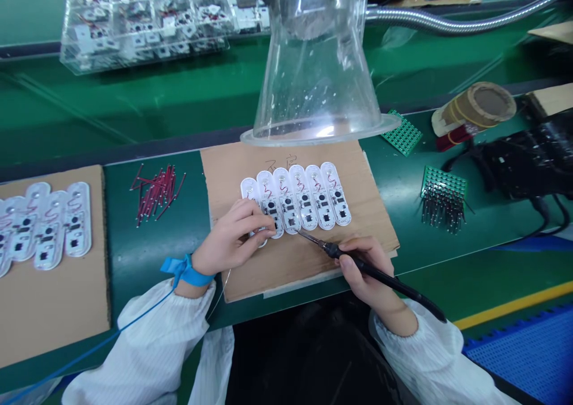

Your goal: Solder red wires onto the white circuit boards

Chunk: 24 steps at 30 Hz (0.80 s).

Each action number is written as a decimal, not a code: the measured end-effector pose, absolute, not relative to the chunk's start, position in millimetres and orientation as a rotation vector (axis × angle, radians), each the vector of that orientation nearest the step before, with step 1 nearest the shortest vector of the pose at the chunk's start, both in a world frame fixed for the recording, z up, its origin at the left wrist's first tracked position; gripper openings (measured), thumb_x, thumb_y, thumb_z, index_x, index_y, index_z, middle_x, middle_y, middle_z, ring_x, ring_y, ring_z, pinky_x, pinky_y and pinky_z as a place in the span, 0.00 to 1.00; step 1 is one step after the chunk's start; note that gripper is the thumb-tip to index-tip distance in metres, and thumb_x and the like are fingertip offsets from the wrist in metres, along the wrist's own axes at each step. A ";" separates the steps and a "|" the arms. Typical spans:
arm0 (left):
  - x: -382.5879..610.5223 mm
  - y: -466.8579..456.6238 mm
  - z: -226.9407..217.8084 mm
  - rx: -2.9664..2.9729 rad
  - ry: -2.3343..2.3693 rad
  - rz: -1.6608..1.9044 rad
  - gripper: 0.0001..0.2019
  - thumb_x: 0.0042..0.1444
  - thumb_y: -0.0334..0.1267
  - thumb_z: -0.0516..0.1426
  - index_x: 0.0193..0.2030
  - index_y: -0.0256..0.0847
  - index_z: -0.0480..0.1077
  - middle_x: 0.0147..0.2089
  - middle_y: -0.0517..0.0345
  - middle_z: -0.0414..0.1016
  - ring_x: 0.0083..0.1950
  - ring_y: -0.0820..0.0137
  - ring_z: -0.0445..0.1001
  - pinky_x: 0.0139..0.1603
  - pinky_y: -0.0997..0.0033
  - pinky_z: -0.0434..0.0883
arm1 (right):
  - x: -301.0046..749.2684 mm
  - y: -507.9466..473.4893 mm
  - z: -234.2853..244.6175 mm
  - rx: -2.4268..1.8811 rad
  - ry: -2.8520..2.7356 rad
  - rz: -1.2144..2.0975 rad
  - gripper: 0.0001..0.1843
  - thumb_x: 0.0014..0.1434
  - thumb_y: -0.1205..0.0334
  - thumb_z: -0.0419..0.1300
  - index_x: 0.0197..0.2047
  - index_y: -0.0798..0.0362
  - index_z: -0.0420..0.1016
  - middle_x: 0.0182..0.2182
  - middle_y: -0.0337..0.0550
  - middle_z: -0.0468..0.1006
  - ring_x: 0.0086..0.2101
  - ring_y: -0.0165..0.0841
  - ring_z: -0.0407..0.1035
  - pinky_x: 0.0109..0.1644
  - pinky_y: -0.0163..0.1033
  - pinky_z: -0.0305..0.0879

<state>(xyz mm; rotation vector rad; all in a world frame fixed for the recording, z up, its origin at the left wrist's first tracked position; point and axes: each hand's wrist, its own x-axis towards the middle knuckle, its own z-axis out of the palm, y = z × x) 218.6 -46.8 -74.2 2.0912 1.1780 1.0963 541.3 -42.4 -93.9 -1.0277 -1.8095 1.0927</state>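
Observation:
My right hand (367, 267) grips a black soldering iron (380, 273), its metal tip resting at the lower end of one of the white oval cases. Several of these white cases (308, 205) lie side by side on a cardboard sheet (277, 273), each holding a small circuit board and red wires. My left hand (242, 232), with a blue wrist strap (192, 272), is closed over the leftmost cases and partly hides them. A thin strand of solder wire (227, 279) trails from beneath it; the fingers look pinched on it.
A clear fume hood (317, 88) hangs over the back of the cardboard. Red wires (159, 195) lie left; more white cases (49, 232) sit on another cardboard. Right are green boards (403, 133), black wires (443, 208) and a round container (474, 107). A compartment tray (147, 20) stands behind.

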 end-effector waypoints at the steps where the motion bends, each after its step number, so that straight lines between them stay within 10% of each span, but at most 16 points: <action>1: 218.7 -46.7 -74.0 2.092 1.179 1.094 0.05 0.71 0.28 0.62 0.49 0.42 0.76 0.38 0.57 0.74 0.39 0.68 0.72 0.41 0.67 0.71 | 541.0 -42.0 -93.6 -1.026 -1.813 1.089 0.08 0.71 0.63 0.67 0.52 0.45 0.75 0.39 0.39 0.79 0.31 0.32 0.78 0.34 0.37 0.76; 24: 216.0 -46.4 -69.8 2.115 1.173 1.063 0.03 0.73 0.32 0.61 0.47 0.42 0.76 0.37 0.57 0.73 0.39 0.68 0.70 0.43 0.64 0.69 | 539.0 -39.5 -90.4 -1.041 -1.919 0.945 0.06 0.71 0.58 0.67 0.49 0.45 0.77 0.38 0.41 0.84 0.33 0.35 0.82 0.36 0.38 0.80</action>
